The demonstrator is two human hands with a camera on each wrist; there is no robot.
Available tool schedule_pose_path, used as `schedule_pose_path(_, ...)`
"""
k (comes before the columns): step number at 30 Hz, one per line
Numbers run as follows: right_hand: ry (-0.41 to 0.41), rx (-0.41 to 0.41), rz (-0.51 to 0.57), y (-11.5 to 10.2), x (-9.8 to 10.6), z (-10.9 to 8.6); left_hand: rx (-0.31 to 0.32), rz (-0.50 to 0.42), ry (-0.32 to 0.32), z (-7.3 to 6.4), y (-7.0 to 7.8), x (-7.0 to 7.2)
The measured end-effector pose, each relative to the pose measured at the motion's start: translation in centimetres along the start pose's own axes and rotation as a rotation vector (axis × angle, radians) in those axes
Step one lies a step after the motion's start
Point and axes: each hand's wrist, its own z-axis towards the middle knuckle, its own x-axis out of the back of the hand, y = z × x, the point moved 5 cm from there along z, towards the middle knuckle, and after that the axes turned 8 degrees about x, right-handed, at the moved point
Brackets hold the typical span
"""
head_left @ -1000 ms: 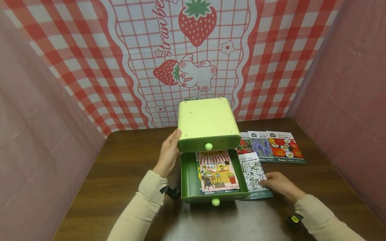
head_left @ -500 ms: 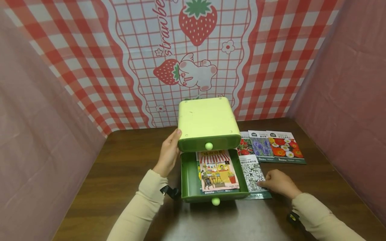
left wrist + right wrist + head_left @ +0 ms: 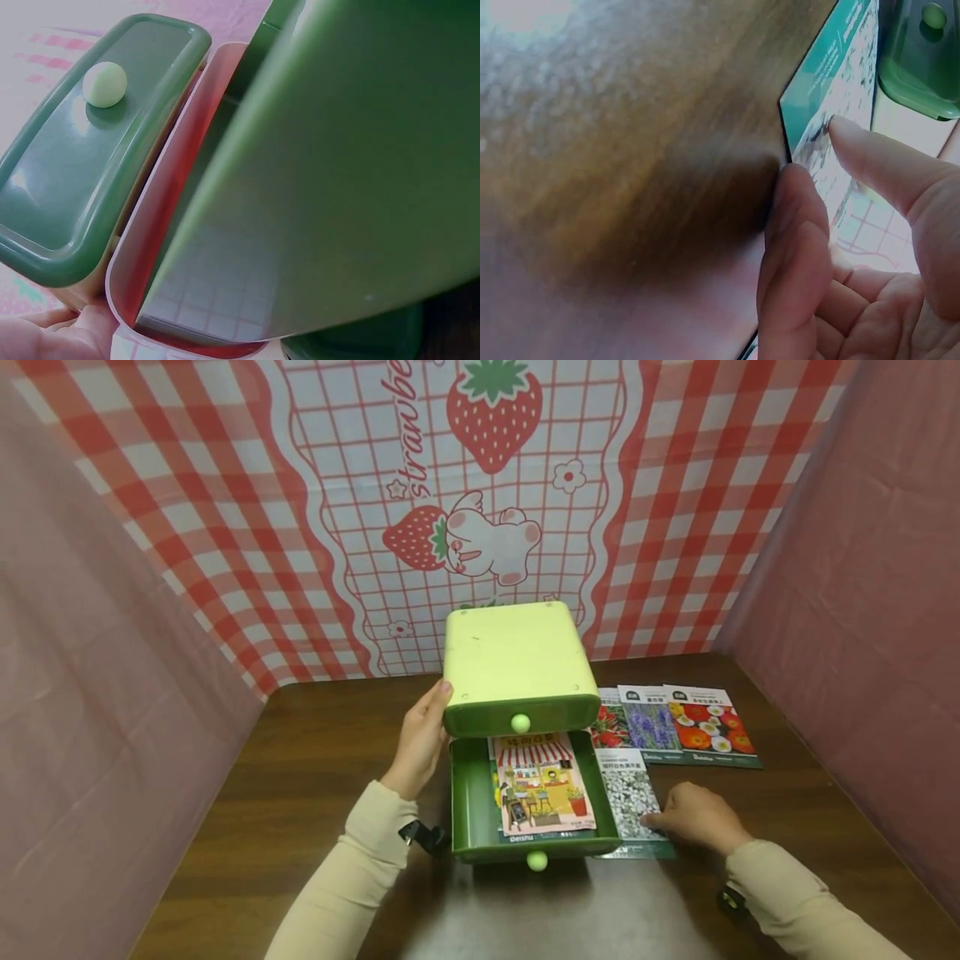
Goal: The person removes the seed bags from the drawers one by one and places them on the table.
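Note:
In the head view, my left hand rests against the left side of a light green two-drawer box, fingertips near its front corner. The box's upper drawer is in; the lower drawer is pulled out. Inside it lies a pink packet with a shop picture, over another packet mostly hidden beneath. My right hand pinches the right edge of a white-flower seed packet, thumb on its face. In the right wrist view, the packet's green end lies beyond the fingers. The drawer overlaps the packet's left side.
Behind the held packet lie more seed packets: one with red flowers, one with purple flowers and one with orange and white flowers. All lie on a dark wooden table. A checked strawberry cloth hangs at the back.
My right hand has shifted slightly left, and the white-flower packet has slid a little toward me. The left hand, box and drawer have stayed in place.

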Motion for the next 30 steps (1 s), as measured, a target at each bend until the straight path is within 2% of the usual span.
schedule_pose_path(6,0.038,0.047,0.013,-0.4,1.2,-0.1,-0.004,0.005,0.000,0.0,0.0,0.0)
schedule_pose_path(14,0.278,0.196,0.151,-3.2,5.3,-0.4,-0.004,0.005,0.003,-0.2,0.1,0.0)
schedule_pose_path(18,0.360,0.250,0.213,-5.1,6.8,-0.9,-0.003,0.002,0.004,-0.1,0.1,0.0)
schedule_pose_path(24,0.384,0.332,0.211,-8.8,7.8,-1.9,-0.010,0.001,-0.001,-0.1,0.1,0.0)
schedule_pose_path(30,0.359,0.426,0.178,-12.3,7.0,-2.3,-0.017,-0.013,-0.004,-0.1,0.1,0.0)
